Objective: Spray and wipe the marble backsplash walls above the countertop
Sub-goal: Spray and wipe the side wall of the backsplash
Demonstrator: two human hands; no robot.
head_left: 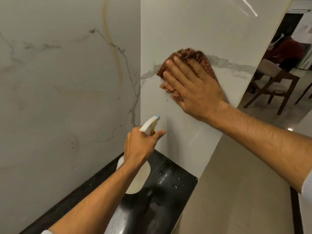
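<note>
My right hand (pixel 194 86) lies flat, fingers spread, on a brown checked cloth (pixel 190 56) and presses it against the right marble wall (pixel 194 27), over a grey vein. Lower down, my left hand (pixel 140 146) is closed round a white spray bottle (pixel 149 123) with a blue nozzle tip and a yellow trigger. The nozzle points up at the right wall near the corner. The bottle's pale body (pixel 138 179) hangs below my left wrist, partly hidden by the arm. The left marble wall (pixel 59 81) has grey veins and a yellowish streak.
A glossy black countertop (pixel 168 191) runs along the foot of both walls, with small white specks and wet patches. A beige panel (pixel 236 183) ends the right wall. Beyond it, at the right, stands a wooden chair (pixel 273 85) on a pale floor.
</note>
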